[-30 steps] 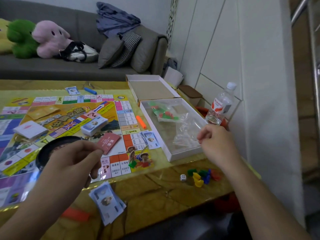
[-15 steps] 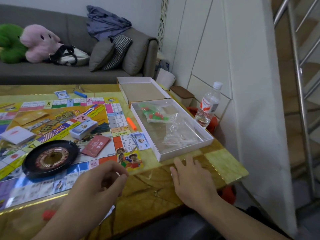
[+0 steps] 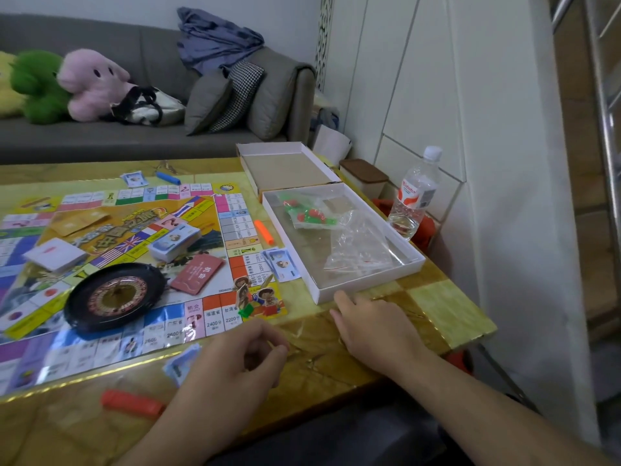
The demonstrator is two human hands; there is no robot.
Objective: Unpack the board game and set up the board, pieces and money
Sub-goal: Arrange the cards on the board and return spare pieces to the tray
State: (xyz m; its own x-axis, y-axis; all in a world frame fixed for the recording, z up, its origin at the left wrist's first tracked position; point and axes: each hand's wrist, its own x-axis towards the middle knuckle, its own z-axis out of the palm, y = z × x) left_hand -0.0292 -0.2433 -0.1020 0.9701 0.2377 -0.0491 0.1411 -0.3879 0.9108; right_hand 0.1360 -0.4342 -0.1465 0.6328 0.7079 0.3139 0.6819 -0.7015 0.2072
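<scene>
The right hand (image 3: 376, 326) is laid flat on the table (image 3: 447, 307) by the near right corner, fingers (image 3: 342, 299) straight, nothing held. The left hand (image 3: 235, 368) is loosely curled; what is pinched cannot be told. The board (image 3: 111, 250) is spread out already. The open box (image 3: 339, 243) is set by the right edge, maybe blocking a reach.

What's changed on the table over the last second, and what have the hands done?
The right hand dropped from above the box tray to lie flat on the table, where the dice and coloured pawns were; they no longer show. The left hand came off the red card and roulette wheel to hover, fingers curled, near the front edge. Board, card stacks and water bottle stayed put.
</scene>
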